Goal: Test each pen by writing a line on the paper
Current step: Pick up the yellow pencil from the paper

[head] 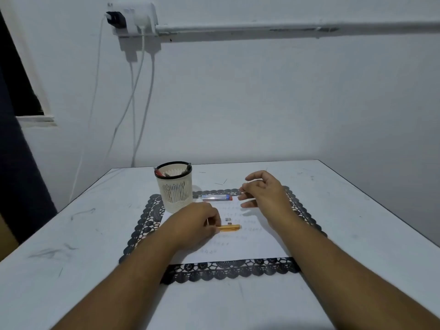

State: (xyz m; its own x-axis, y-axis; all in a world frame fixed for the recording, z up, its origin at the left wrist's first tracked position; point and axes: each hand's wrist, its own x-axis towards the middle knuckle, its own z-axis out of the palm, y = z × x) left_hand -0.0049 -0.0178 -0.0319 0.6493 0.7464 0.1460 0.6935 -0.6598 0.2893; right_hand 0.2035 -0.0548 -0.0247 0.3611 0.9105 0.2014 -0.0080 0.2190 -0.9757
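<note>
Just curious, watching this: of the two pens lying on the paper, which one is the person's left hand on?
The orange pen, nearer the person; the left hand touches its left end. The blue and silver pen lies farther back beside the pen holder, untouched.

White desk [238, 303], scuffed with dark marks, against a plain white wall [262, 103]. Above desk: socket box [133, 19], white cables [142, 91] hanging, conduit [285, 28] running right. Dark window [16, 75] left.
</note>
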